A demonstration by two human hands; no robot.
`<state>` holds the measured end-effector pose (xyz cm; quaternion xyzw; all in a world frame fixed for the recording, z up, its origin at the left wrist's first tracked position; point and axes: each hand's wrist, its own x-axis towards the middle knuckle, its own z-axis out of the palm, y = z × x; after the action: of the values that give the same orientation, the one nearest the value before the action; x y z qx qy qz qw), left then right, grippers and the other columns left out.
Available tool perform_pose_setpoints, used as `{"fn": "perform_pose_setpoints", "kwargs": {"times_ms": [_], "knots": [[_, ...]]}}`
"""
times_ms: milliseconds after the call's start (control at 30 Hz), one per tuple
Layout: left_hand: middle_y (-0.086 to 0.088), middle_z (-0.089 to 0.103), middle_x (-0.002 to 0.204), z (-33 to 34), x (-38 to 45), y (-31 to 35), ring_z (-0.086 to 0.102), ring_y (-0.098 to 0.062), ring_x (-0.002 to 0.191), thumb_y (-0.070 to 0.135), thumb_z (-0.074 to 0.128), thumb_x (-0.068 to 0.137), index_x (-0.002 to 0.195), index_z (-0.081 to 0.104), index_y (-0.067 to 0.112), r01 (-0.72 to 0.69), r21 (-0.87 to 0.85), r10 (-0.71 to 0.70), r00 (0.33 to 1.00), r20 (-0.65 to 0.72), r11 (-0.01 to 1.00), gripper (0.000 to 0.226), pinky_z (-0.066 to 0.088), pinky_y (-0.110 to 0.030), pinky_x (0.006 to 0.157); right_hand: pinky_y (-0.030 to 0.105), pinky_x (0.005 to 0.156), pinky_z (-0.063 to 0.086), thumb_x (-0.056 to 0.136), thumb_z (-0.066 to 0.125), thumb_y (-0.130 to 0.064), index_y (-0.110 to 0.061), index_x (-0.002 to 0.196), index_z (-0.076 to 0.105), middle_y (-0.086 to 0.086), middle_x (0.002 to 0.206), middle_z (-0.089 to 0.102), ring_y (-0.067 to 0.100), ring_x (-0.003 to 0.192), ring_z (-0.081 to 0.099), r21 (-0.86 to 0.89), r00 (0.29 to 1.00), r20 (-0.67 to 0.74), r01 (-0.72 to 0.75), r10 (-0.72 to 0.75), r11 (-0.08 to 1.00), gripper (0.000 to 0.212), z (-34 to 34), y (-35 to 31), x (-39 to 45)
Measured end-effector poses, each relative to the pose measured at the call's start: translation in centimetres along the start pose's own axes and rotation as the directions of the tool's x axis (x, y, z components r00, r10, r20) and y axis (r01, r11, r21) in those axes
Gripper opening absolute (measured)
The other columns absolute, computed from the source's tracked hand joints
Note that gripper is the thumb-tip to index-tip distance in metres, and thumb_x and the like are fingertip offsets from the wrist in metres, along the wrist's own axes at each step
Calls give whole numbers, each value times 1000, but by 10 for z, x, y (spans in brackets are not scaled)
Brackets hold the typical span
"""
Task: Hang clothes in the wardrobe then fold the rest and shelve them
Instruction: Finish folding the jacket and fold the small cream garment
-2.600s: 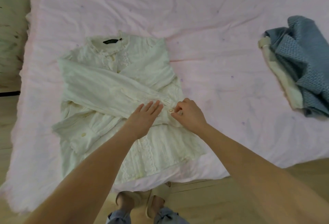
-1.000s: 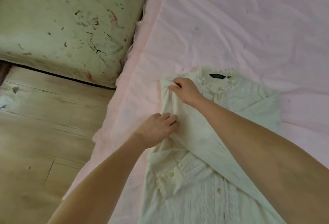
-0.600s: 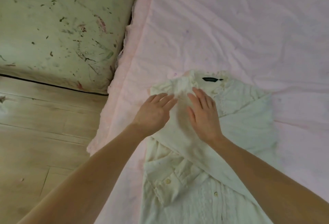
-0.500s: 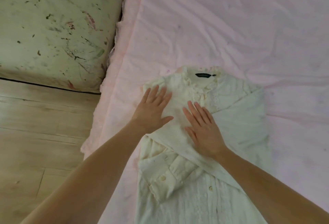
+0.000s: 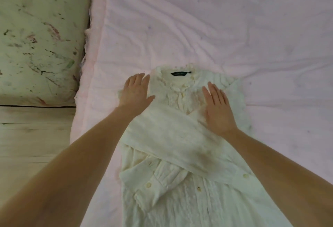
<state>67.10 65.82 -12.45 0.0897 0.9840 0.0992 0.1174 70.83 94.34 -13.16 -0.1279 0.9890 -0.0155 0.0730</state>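
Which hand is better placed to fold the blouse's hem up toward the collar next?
Probably the right hand: it lies flat on the white blouse, whereas the left hand sits at the shoulder edge, partly on the pink sheet.

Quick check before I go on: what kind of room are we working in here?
Most likely a bedroom. The white shirt lies on a bed with a wrinkled pink sheet, both hands flat on it; beside the bed are a wooden floor and a scuffed, marked wall.

Blouse (image 5: 180, 181): hem is being cut off by the bottom edge. Left shoulder is being covered by the left hand (image 5: 135, 92). Label (image 5: 178, 73): lettering too small to read.
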Motion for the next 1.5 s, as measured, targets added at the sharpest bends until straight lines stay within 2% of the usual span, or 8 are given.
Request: {"fn": "perform_pose_setpoints", "kwargs": {"times_ms": [100, 300, 467, 733, 867, 1133, 1333, 1500], "knots": [[-12, 28, 153, -3, 31, 6, 24, -29, 142, 61, 61, 82, 152, 8, 7, 34, 94, -52, 979, 197, 995, 103, 10, -42, 120, 37, 120, -5, 87, 47, -2, -6, 152, 1, 15, 160, -2, 26, 148, -5, -21, 984, 76, -158, 159, 987, 80, -11, 14, 44], [-10, 51, 124, 6, 43, 18, 50, -28, 114, 65, 70, 71, 133, 37, 7, 17, 191, -56, 977, 204, 981, 90, 39, -38, 95, 42, 118, -6, 80, 73, -35, -4, 151, -1, 17, 158, 11, 29, 148, 4, -158, 923, 310, -188, 229, 969, 107, -9, 30, 85], [-5, 62, 115, 5, 45, 15, 57, -26, 110, 51, 63, 85, 123, 53, 15, 45, 34, -53, 957, 285, 998, 53, 41, -35, 90, 36, 116, 17, 80, 68, -17, -6, 125, 44, 10, 112, 61, 28, 113, 53, -192, 970, 212, -77, 118, 978, 52, -4, 21, 88], [-7, 65, 106, -44, 7, 27, 59, -28, 103, 37, 64, 87, 112, 65, 13, -59, -160, 108, 943, 315, 985, 35, 47, -37, 83, 36, 110, 24, 81, 58, -8, -9, 96, 56, 8, 91, 63, 29, 96, 59, 19, 993, 114, 26, -28, 999, 15, -45, 37, 23], [-1, 61, 91, -68, -47, 46, 59, -27, 96, 32, 64, 85, 94, 64, 13, -96, -126, 130, 946, 297, 987, 21, 41, -34, 73, 30, 77, 25, 85, 52, -4, -5, 111, 54, 11, 97, 62, 33, 93, 55, -37, 960, 179, 225, -215, 974, 26, -90, 37, -45], [-1, 65, 86, -56, -188, 105, 60, -25, 85, 33, 53, 83, 87, 60, 16, -105, -13, 105, 981, 165, 994, 19, 35, -32, 69, 28, 70, 27, 91, 54, -14, -15, 127, 43, 4, 116, 52, 25, 101, 51, -77, 903, 294, 348, -313, 934, 38, -106, 45, -174], [0, 59, 97, -18, -266, 146, 56, -24, 94, 16, 56, 84, 100, 56, 19, -163, 162, 141, 980, 140, 973, 16, 33, -32, 76, 31, 62, 27, 65, 56, 18, -11, 118, 52, 8, 108, 52, 25, 83, 51, -90, 876, 203, 462, -437, 883, 60, -77, 54, -255], [0, 52, 75, 26, -318, 145, 49, -20, 56, -14, 64, 56, 86, 62, 15, -259, 188, 258, 966, 29, 947, 42, 31, -29, 54, 26, 54, 26, 39, 67, 17, -15, 99, 59, 3, 83, 53, 18, 61, 47, -195, 803, 192, 595, -564, 780, 68, -39, 55, -299]]}}
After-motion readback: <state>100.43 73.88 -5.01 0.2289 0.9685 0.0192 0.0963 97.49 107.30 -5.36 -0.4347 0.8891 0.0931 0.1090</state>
